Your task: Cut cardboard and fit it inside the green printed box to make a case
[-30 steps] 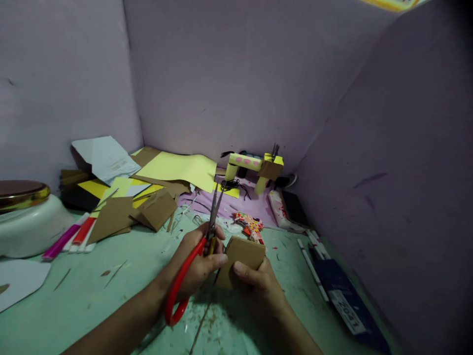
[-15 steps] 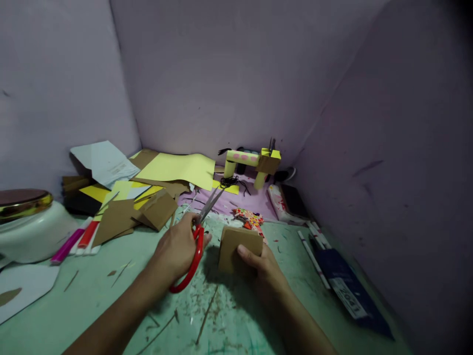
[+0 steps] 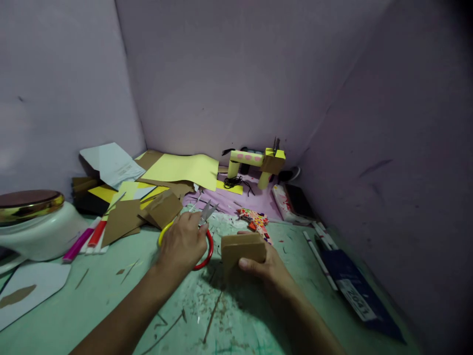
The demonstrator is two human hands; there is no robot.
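My left hand (image 3: 185,240) is closed over a pair of scissors (image 3: 207,213) low above the green table. A red finger loop shows to the right of the hand and a yellow one to its left; the short blades point away and stand slightly apart. My right hand (image 3: 264,266) grips a small brown cardboard box (image 3: 242,251), its thumb on the near face and the other fingers mostly hidden behind. Beyond this hand lies a flower-patterned piece (image 3: 254,219) on the table.
Cardboard pieces (image 3: 162,208) and yellow paper (image 3: 185,170) are heaped back left, near markers (image 3: 79,244) and a white pot (image 3: 40,231). A yellow paper animal figure (image 3: 247,158) stands at the back wall. A dark blue packet (image 3: 354,286) lies right. Scraps litter the table (image 3: 121,315).
My left hand has turned and lowered the scissors, so both handle loops show and the blades sit lower. My right hand has tilted the cardboard box, showing its top edge more.
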